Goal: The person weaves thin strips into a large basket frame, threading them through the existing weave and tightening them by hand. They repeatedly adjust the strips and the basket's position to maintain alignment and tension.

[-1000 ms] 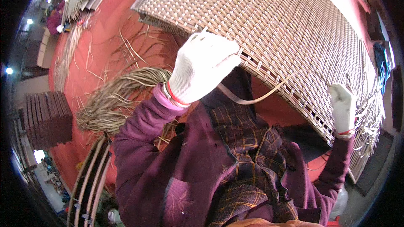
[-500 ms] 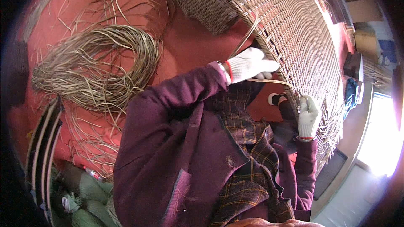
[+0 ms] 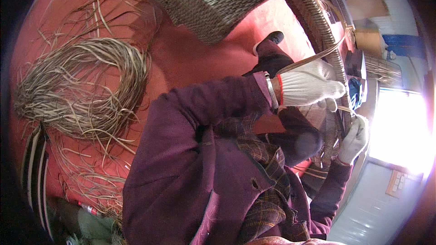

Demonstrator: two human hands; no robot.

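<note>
A long woven wicker panel (image 3: 328,31) stands nearly edge-on to the right, its wrapped rim running down past my hands. My left hand (image 3: 311,84), in a white knit glove, is closed at this rim, thumb and fingers pinching a pale flat wicker strip (image 3: 346,109). My gloved right hand (image 3: 354,139) is just below and to the right, its fingers bent together on the same short stretch of strip. Another length of strip (image 3: 318,56) loops from the rim back over my left wrist. My left fingertips partly hide the weave there.
A big coil of wicker strips (image 3: 131,77) lies on the red floor covering (image 3: 190,56) at left, with loose strands (image 3: 91,168) around it. Another woven section (image 3: 204,7) extends at the top. A curved dark striped piece (image 3: 34,172) is at far left, a bright window (image 3: 399,127) at right.
The wicker panel has turned from showing its broad face to nearly edge-on. Both hands have shifted right and come closer together, and the view has moved a little.
</note>
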